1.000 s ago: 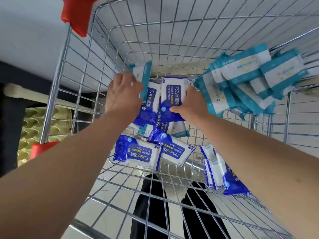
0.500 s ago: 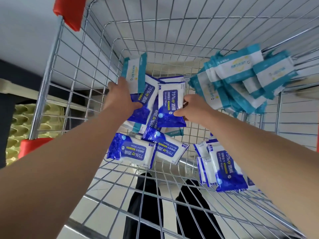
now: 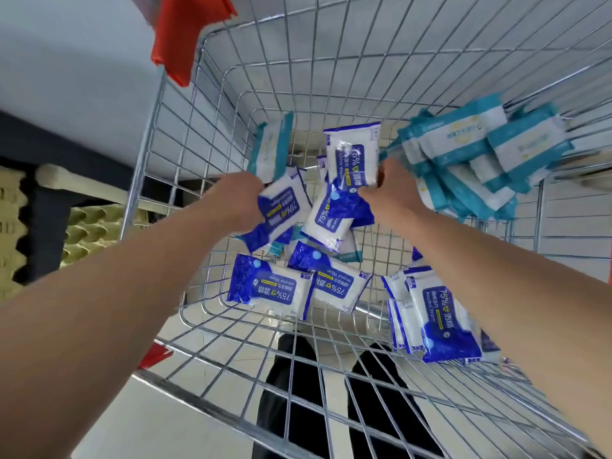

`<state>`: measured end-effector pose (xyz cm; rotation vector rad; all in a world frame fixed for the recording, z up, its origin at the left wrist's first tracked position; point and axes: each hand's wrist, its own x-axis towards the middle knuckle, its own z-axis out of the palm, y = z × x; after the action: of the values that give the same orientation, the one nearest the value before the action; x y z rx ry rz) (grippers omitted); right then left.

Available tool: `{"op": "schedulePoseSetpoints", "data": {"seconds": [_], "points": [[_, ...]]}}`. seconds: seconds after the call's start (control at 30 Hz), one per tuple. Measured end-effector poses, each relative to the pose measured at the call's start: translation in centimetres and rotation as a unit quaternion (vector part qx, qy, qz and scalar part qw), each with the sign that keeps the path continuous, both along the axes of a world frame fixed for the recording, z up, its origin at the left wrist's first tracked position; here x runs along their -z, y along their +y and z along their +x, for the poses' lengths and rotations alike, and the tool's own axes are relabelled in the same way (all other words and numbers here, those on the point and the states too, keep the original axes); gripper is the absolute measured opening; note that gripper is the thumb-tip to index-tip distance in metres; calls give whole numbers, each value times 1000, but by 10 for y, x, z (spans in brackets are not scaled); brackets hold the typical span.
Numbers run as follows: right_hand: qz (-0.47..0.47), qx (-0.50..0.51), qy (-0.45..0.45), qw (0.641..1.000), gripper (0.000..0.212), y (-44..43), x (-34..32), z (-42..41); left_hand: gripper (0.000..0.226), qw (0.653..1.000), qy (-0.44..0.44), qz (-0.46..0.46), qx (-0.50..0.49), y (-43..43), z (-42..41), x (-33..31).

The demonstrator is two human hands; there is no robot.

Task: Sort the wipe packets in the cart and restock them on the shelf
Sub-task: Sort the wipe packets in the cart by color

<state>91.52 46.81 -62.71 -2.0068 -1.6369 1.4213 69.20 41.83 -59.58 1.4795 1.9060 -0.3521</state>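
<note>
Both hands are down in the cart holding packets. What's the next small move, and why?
Probably carry the blue packet in the right hand to the blue stack at the near right of the cart: the teal pile is already grouped far right, while other blue packets lie loose mid-cart.

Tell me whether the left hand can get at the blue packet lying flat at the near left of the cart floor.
Probably not yet. The flat blue packet lies uncovered close to the left hand, but its grip is full with a teal packet and a second blue packet.
</note>
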Motion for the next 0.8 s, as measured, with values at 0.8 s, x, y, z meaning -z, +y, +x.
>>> {"op": "schedulePoseSetpoints", "data": {"seconds": [0.8], "points": [[-68,-48,-60,995,36,4,40,-14,12,975,-25,59,-215,-8,15,46]]}}
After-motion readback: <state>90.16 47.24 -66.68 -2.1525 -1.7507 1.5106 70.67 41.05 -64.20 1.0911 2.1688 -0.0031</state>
